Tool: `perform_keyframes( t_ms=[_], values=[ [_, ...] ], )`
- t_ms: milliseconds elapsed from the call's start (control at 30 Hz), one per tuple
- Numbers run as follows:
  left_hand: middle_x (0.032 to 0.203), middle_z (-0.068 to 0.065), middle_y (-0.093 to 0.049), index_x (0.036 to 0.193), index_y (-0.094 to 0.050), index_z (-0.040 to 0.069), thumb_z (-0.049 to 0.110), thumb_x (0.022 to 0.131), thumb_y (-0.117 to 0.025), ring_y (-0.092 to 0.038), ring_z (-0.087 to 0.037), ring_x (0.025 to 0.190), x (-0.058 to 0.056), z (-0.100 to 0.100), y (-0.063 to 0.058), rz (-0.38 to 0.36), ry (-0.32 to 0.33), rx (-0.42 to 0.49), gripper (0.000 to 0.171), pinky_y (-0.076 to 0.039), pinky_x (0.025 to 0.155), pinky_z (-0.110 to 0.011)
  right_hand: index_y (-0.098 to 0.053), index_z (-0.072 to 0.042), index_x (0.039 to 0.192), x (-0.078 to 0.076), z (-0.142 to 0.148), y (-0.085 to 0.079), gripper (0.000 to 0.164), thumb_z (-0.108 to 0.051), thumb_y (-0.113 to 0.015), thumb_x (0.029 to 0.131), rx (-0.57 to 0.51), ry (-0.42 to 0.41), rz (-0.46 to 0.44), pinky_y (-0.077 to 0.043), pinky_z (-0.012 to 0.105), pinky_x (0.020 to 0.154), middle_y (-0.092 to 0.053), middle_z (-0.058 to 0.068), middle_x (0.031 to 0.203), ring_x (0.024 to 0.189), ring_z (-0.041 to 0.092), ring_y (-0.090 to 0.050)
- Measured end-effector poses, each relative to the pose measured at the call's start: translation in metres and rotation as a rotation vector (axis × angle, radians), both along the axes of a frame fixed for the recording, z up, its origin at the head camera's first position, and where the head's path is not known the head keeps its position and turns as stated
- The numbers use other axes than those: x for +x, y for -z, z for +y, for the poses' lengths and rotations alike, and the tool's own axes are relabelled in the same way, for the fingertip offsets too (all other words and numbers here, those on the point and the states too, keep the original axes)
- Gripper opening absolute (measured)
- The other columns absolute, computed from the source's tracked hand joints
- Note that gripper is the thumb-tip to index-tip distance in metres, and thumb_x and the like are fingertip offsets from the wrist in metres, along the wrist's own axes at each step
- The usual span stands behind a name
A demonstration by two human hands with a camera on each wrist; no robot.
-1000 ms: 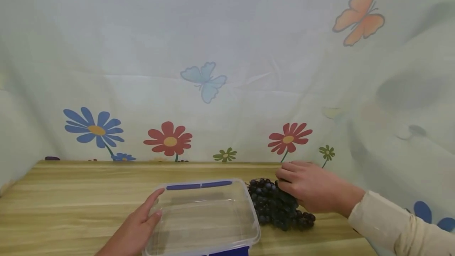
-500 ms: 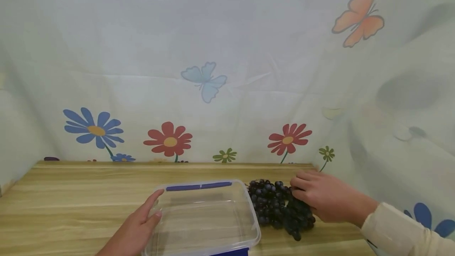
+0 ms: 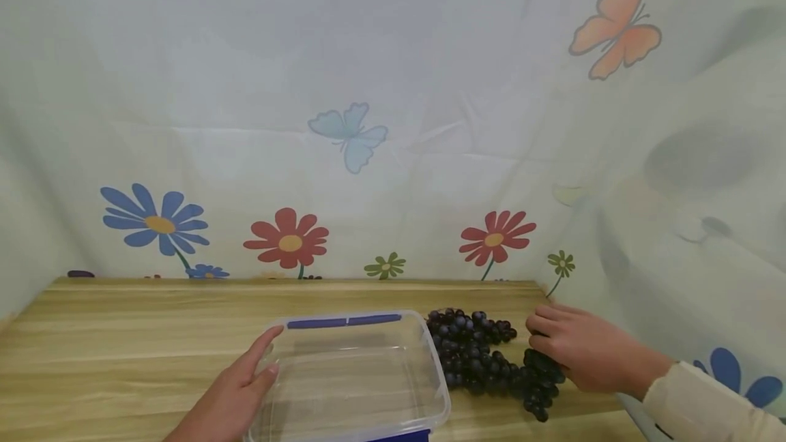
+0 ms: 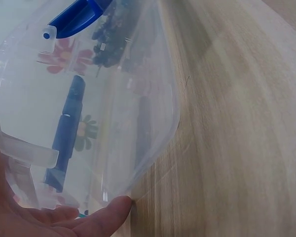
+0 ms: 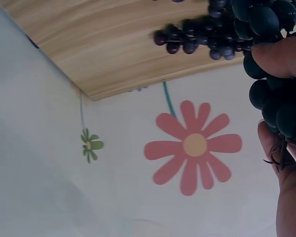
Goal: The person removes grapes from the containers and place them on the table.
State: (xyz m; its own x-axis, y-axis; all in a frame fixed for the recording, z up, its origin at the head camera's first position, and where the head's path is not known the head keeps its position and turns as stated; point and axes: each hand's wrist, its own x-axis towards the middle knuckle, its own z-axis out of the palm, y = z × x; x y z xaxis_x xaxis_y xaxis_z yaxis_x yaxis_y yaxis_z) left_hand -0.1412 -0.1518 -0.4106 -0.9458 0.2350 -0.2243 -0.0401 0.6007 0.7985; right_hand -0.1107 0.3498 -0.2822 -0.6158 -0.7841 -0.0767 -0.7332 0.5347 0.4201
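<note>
My right hand (image 3: 580, 343) grips a bunch of dark grapes (image 3: 540, 377) at the right part of the table. The right wrist view shows the thumb (image 5: 281, 58) pressed on the grapes (image 5: 264, 22), with brown stem bits (image 5: 283, 155) poking out by the fingers. Left of that lies more of the dark grapes (image 3: 469, 353), against the right side of a clear plastic container (image 3: 344, 387). Along the container's left side lies my left hand (image 3: 227, 394), fingers fairly straight. In the left wrist view a fingertip (image 4: 116, 210) touches the container wall (image 4: 153, 118) near its bottom edge.
The container has blue clips (image 3: 344, 322) along its far and near sides. Under everything is a wood-grain table (image 3: 135, 346). A pale cloth with printed flowers and butterflies (image 3: 350, 135) hangs behind it and at the right.
My right hand has moved right and slightly nearer, with a bunch of grapes drawn away from the rest. A gap now shows between the grapes. The left hand and container stay put.
</note>
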Motion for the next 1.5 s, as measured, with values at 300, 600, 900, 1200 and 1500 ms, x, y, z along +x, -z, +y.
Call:
perform_keyframes(
  t_ms=[300,600,900,1200,1500],
  values=[
    [0.167,-0.026,-0.034,0.166,-0.022,0.033,0.037,0.111,-0.048,-0.040,-0.053,0.149,-0.001,0.003,-0.002,-0.014,-0.010,-0.008,0.061,-0.041,0.109,-0.073,-0.071,-0.021,0.099,0.001,0.012,0.009,0.028,-0.012,-0.089,0.080,0.053,0.064,-0.054,-0.055,0.031,0.077,-0.055,-0.009,0.095,0.085,0.008,-0.045],
    [0.166,-0.028,-0.033,0.167,-0.021,0.031,0.034,0.111,-0.048,-0.042,-0.054,0.147,0.000,0.001,-0.002,0.001,-0.003,-0.009,0.062,-0.042,0.108,-0.073,-0.070,-0.020,0.096,-0.002,0.019,0.014,0.028,-0.009,-0.089,0.078,0.108,0.026,0.008,-0.053,0.032,0.076,-0.055,-0.007,0.094,0.084,0.010,-0.045],
    [0.167,-0.028,-0.033,0.167,-0.020,0.032,0.039,0.111,-0.047,-0.037,-0.054,0.150,-0.002,0.002,-0.003,-0.023,-0.010,-0.026,0.062,-0.039,0.109,-0.075,-0.071,-0.020,0.097,0.000,0.023,0.017,0.030,-0.011,-0.091,0.076,0.136,0.041,-0.007,-0.052,0.031,0.076,-0.055,-0.007,0.095,0.086,0.010,-0.045],
    [0.166,-0.029,-0.034,0.167,-0.019,0.032,0.038,0.111,-0.046,-0.045,-0.054,0.144,-0.002,0.002,-0.003,-0.029,-0.011,-0.025,0.062,-0.041,0.108,-0.074,-0.073,-0.020,0.101,0.005,0.018,0.024,0.029,-0.012,-0.090,0.079,0.110,0.090,-0.061,-0.056,0.032,0.081,-0.060,-0.008,0.098,0.087,0.010,-0.047],
    [0.166,-0.029,-0.033,0.167,-0.019,0.033,0.041,0.111,-0.046,-0.044,-0.055,0.145,-0.002,0.002,-0.004,-0.035,-0.008,-0.030,0.063,-0.043,0.107,-0.074,-0.074,-0.021,0.100,0.010,0.007,0.028,0.026,-0.016,-0.090,0.080,0.094,0.029,-0.033,-0.053,0.028,0.076,-0.061,-0.008,0.099,0.086,0.009,-0.047]
  ],
)
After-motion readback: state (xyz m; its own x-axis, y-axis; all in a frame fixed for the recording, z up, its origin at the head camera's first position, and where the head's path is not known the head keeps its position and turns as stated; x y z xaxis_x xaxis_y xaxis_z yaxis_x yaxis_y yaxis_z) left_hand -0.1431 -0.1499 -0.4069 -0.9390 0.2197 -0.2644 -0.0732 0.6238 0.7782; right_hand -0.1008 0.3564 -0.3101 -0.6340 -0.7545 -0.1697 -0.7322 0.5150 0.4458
